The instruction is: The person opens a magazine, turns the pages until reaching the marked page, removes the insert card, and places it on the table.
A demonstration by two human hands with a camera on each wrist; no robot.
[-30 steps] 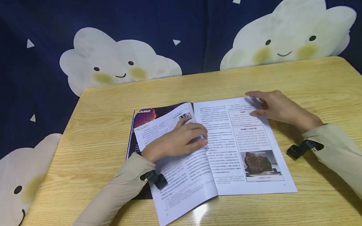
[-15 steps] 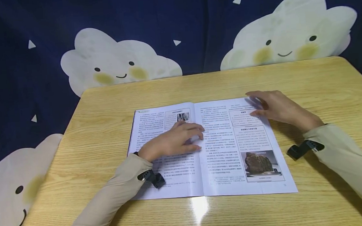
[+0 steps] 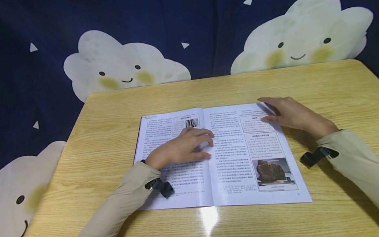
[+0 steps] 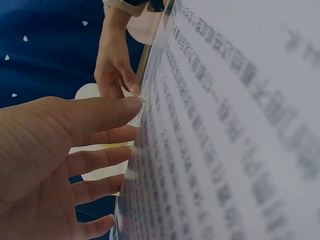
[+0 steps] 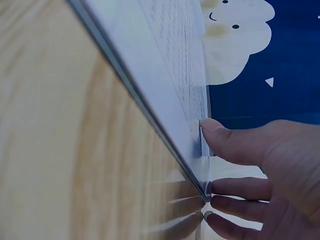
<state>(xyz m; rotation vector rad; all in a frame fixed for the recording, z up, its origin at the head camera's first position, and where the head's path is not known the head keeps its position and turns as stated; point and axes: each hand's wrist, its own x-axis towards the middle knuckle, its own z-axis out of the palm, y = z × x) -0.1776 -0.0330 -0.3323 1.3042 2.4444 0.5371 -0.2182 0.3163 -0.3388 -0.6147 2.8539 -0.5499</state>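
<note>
A magazine [image 3: 229, 174] lies spread flat on the wooden table, with printed text on both pages and a photo of a brown rock [image 3: 270, 171] on the right one. Over the left page and near the fold, my left hand [image 3: 181, 146] rests with its fingertips on the paper, fingers loosely bent and apart. The left wrist view shows thumb and fingers [image 4: 102, 157] meeting the page. My right hand [image 3: 288, 113] is at the far right corner of the magazine. Its thumb [image 5: 212, 125] touches the page, while the other fingers extend to the corner edge and tabletop.
The light wooden table [image 3: 116, 112] extends on all sides of the magazine. Behind it hangs a dark blue curtain [image 3: 202, 14] with white smiling clouds [image 3: 302, 33]. Black camera straps [image 3: 163, 188] sit on both sleeved wrists.
The lifted left page has come down flat, covering the dark picture page beneath it. My left hand shifted slightly left and down with it. The right hand stays at the corner.
</note>
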